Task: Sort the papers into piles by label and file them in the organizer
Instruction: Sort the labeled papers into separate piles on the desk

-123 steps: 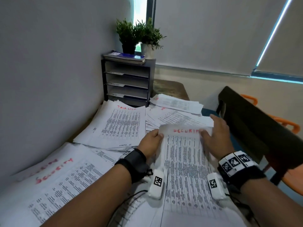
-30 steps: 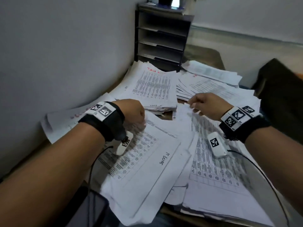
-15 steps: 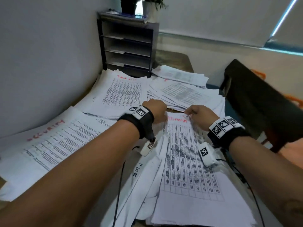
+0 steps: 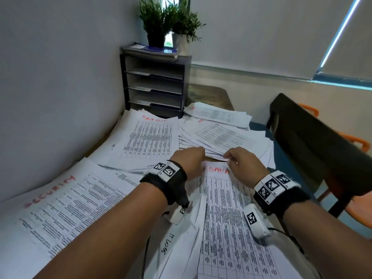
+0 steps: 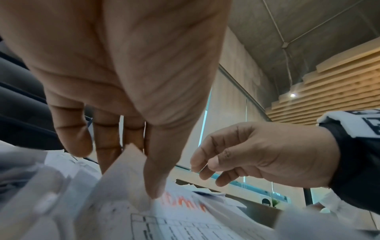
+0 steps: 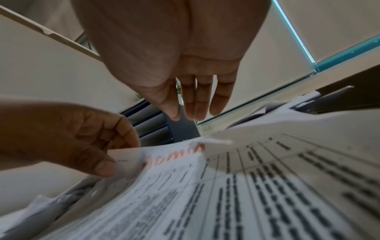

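A printed sheet headed ADMIN (image 4: 219,200) in red tops the near stack in front of me. My left hand (image 4: 191,160) pinches its top left corner, thumb on the sheet's face; in the right wrist view the ADMIN sheet (image 6: 174,164) bends up at that corner. My right hand (image 4: 242,165) hovers over the top right of the sheet with fingers loosely curled and nothing in them. Sorted piles lie around: SECURITY (image 4: 60,198) at the left, TAX LIST (image 4: 149,137) ahead, two more piles (image 4: 223,135) at the back right. The dark shelf organizer (image 4: 155,83) stands in the corner.
Two potted plants (image 4: 167,23) and a flat booklet sit on the organizer. The wall (image 4: 50,87) runs close along the left. A dark chair back (image 4: 314,141) stands at the right edge of the table. A sheet marked IT LOG (image 4: 169,242) pokes out under my left forearm.
The SECURITY sheet that both hands held four seconds ago is out of them. My left hand came back from the left side to the ADMIN sheet's corner; the view has tilted up.
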`<state>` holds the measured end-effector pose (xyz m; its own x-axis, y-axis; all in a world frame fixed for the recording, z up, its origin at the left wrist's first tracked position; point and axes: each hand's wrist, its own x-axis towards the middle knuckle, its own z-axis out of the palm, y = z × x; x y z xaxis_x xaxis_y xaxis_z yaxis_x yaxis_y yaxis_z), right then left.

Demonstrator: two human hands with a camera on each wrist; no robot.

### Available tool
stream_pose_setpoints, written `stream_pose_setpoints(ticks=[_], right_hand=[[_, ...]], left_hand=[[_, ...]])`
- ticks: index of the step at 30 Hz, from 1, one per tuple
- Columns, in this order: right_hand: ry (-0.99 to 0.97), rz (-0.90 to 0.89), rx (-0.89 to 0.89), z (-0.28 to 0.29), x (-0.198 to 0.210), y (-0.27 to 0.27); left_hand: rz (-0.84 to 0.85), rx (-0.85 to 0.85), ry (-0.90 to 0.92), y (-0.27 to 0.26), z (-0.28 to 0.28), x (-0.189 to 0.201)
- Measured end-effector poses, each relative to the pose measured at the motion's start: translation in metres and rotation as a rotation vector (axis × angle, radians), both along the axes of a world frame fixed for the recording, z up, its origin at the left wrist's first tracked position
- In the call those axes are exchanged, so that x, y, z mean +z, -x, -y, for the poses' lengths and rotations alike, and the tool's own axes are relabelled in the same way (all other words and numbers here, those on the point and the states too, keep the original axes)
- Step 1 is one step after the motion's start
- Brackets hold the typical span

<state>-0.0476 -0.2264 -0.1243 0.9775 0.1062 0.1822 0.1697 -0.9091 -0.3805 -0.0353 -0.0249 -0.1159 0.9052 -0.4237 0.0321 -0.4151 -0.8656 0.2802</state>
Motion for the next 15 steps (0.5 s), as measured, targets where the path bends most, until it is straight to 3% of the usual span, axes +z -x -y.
stream_pose_setpoints(ticks=[6, 10, 15], right_hand=[[-0.001, 0.112, 0.054, -0.005, 0.005, 0.003], [-0.055, 0.12, -0.064, 0.002, 0.008, 0.0], [-0.248, 0.179, -0.261, 0.036, 0.014, -0.015]], left_hand=[[-0.097, -0.039, 0.141, -0.01, -0.007, -0.004], [-0.15, 0.034, 0.488, -0.016, -0.017, -0.005], [-0.08, 0.191, 0.825, -0.039, -0.024, 0.003]])
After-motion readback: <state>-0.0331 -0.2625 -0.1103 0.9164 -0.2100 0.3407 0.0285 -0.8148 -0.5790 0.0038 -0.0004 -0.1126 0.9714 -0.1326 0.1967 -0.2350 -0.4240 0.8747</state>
